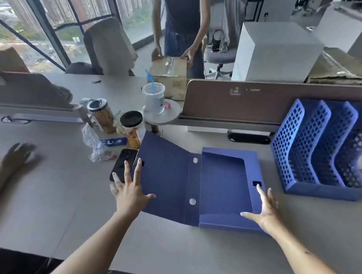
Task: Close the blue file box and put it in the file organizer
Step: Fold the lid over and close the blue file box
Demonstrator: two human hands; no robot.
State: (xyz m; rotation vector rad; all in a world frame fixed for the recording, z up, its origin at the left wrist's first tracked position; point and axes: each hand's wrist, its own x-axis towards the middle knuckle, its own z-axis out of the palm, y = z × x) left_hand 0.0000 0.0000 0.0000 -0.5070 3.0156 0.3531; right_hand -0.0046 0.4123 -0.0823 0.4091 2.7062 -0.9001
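The blue file box point(221, 185) lies open and flat on the desk, its lid flap point(165, 178) spread out to the left and its empty tray to the right. My left hand point(129, 188) hovers with spread fingers at the lid's left edge, thumb over the flap. My right hand point(264, 208) is spread at the tray's right wall, thumb reaching over its near right corner. Neither hand grips anything. The blue lattice file organizer point(322, 148) stands to the right of the box, its slots empty.
A black phone point(122, 163) lies just left of the lid. Behind it stand snack jars point(132, 126), a plastic bag and a drink cup point(154, 97). Another person's hand point(15, 155) rests at far left. A desk divider point(261, 105) runs behind; someone stands beyond it.
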